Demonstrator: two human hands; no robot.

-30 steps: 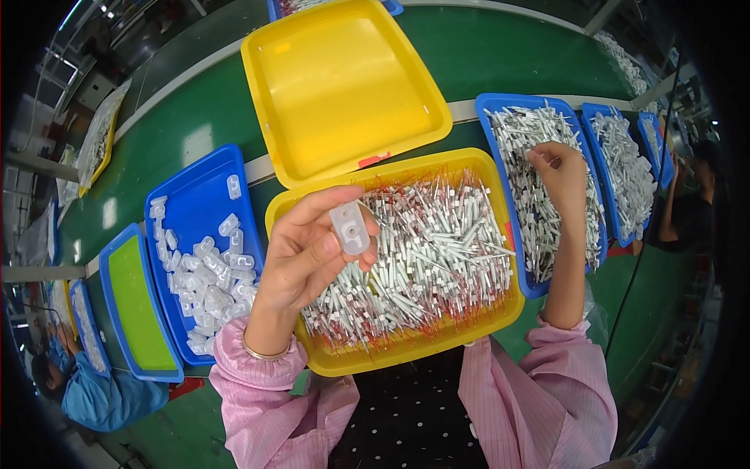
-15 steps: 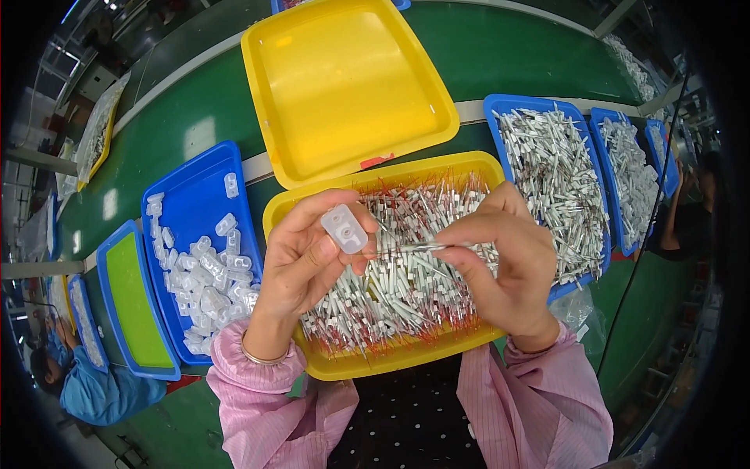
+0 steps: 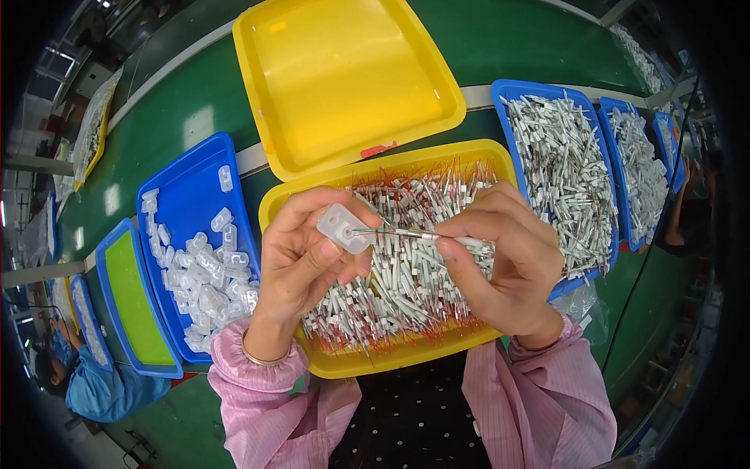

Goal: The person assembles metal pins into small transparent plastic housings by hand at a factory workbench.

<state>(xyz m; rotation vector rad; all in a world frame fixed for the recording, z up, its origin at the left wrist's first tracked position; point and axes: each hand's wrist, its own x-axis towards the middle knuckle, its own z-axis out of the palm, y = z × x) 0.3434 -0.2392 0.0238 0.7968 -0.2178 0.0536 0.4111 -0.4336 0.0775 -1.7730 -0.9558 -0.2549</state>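
Between the thumb and fingers of my left hand (image 3: 289,262) is a small translucent white plastic housing (image 3: 334,219) with two round holes. My right hand (image 3: 512,262) pinches a thin wired part (image 3: 410,233) with a white sleeve and fine metallic leads. Its leads reach leftward to the lower hole of the housing; how deep they go, I cannot tell. Both hands hover over a yellow tray (image 3: 355,367) heaped with similar white-sleeved parts (image 3: 391,293) that have red wire ends.
A blue tray (image 3: 187,172) of translucent housings lies left, beside a green-bottomed blue tray (image 3: 137,293). Another yellow tray (image 3: 344,86) sits beyond. A blue tray (image 3: 500,105) of white-sleeved parts stands right. A person in blue (image 3: 117,388) is at far left, another person (image 3: 691,211) at far right.
My right hand has brought the wired part's leads onto the housing's lower hole. The housing in my left hand is slightly turned. The whole view has shifted a little.
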